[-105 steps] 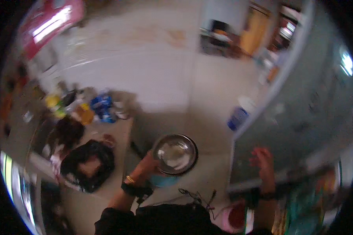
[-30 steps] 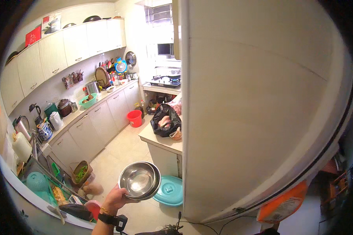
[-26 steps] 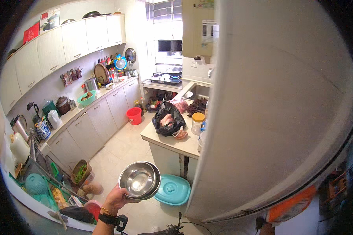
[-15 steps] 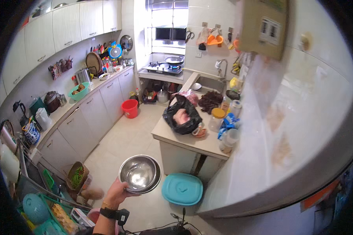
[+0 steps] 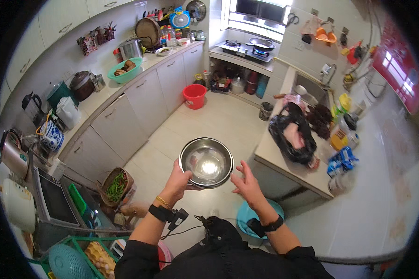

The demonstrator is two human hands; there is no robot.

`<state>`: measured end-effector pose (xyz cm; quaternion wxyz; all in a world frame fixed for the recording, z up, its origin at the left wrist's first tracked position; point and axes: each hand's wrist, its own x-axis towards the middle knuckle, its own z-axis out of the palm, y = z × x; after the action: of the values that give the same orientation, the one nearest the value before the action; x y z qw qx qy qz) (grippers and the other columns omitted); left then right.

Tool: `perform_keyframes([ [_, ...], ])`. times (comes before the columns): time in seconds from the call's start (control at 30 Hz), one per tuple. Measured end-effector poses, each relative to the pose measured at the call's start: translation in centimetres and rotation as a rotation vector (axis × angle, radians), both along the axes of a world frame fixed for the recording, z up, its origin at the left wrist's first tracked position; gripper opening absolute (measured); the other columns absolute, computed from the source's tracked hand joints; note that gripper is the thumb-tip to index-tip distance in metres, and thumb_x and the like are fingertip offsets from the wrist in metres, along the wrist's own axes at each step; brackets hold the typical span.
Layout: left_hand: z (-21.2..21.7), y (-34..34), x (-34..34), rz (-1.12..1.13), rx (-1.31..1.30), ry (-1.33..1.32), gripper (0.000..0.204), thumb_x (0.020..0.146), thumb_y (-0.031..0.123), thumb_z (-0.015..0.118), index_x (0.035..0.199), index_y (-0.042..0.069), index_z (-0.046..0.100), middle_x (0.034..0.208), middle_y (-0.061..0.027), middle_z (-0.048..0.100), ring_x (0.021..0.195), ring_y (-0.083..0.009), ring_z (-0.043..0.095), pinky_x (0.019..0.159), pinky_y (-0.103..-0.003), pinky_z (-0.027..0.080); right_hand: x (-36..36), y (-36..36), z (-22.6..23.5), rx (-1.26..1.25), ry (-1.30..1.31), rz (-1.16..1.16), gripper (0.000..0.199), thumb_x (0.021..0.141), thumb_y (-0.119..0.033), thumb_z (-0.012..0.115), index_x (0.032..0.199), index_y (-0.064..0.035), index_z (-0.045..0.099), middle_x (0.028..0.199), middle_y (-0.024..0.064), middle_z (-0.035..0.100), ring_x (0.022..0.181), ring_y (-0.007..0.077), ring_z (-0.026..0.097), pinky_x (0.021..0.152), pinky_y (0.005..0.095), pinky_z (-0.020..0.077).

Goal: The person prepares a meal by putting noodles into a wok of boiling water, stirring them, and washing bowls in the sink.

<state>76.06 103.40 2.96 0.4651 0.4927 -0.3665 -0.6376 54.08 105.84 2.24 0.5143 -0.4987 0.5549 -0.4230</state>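
Note:
A shiny metal bowl (image 5: 206, 162), which looked like two nested bowls a moment earlier, is held out in front of me above the floor. My left hand (image 5: 178, 181) grips its left rim, thumb on top. Close to the right rim is my right hand (image 5: 247, 183), fingers apart and holding nothing; whether a fingertip touches the bowl I cannot tell. On the counter to the right lies an open black plastic bag (image 5: 307, 148) with a pale pink piece of meat (image 5: 293, 136) in it. Dark, frilly food (image 5: 320, 120) lies behind the bag, beside the sink.
A turquoise lidded tub (image 5: 274, 208) stands on the floor below my right forearm. Farther off are a red bucket (image 5: 194, 96) and a gas stove (image 5: 246, 50) with a lit burner. A basket of green peppers (image 5: 115, 187) sits at left, near the microwave (image 5: 56, 197).
My view has turned to the right and my right hand has come in beside the bowl. The left hand still holds the bowl, now nearer the middle of the view.

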Motion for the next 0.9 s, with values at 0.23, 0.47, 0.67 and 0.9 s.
perform_keyframes([
  [0.23, -1.4, -13.5, 3.8, 0.057, 0.072, -0.128, 0.067, 0.073, -0.006, 0.045, 0.132, 0.010, 0.019, 0.121, -0.0153, 0.043, 0.090, -0.0327, 0.061, 0.057, -0.044, 0.060, 6.2, -16.5, -3.2, 0.415, -0.486, 0.217, 0.077, 0.074, -0.025, 0.068, 0.129, -0.0080, 0.016, 0.111, 0.0211, 0.049, 0.069, 0.0320, 0.064, 0.044, 0.0392, 0.0553],
  [0.47, -2.2, -30.6, 6.1, -0.039, 0.165, -0.016, 0.061, 0.072, -0.009, 0.040, 0.128, 0.010, 0.021, 0.117, -0.0179, 0.043, 0.092, -0.0366, 0.059, 0.058, -0.048, 0.059, 9.8, -32.5, -3.2, 0.361, -0.566, -0.005, 0.056, 0.071, 0.006, 0.045, 0.124, -0.0044, 0.030, 0.103, 0.0219, 0.053, 0.072, 0.0344, 0.064, 0.053, 0.0452, 0.0592],
  [0.67, -1.3, -48.4, 4.0, -0.329, 0.097, -0.127, 0.066, 0.086, 0.030, 0.057, 0.137, 0.013, 0.020, 0.134, -0.0134, 0.037, 0.113, -0.0298, 0.049, 0.086, -0.047, 0.048, 5.5, -47.0, -2.3, 0.245, -0.630, -0.238, 0.062, 0.067, 0.010, 0.041, 0.125, -0.0022, 0.025, 0.104, 0.0230, 0.050, 0.071, 0.0364, 0.064, 0.050, 0.0458, 0.0590],
  [0.9, 3.1, -64.6, -7.2, -0.955, -1.106, -0.869, 0.041, 0.086, 0.022, 0.053, 0.122, 0.002, 0.047, 0.125, -0.0213, 0.046, 0.114, -0.0375, 0.045, 0.097, -0.039, 0.037, -3.1, -57.4, -0.5, 0.275, -0.472, -0.545, 0.052, 0.071, 0.006, 0.042, 0.119, -0.0048, 0.024, 0.108, 0.0255, 0.046, 0.076, 0.0382, 0.063, 0.050, 0.0487, 0.0579],
])
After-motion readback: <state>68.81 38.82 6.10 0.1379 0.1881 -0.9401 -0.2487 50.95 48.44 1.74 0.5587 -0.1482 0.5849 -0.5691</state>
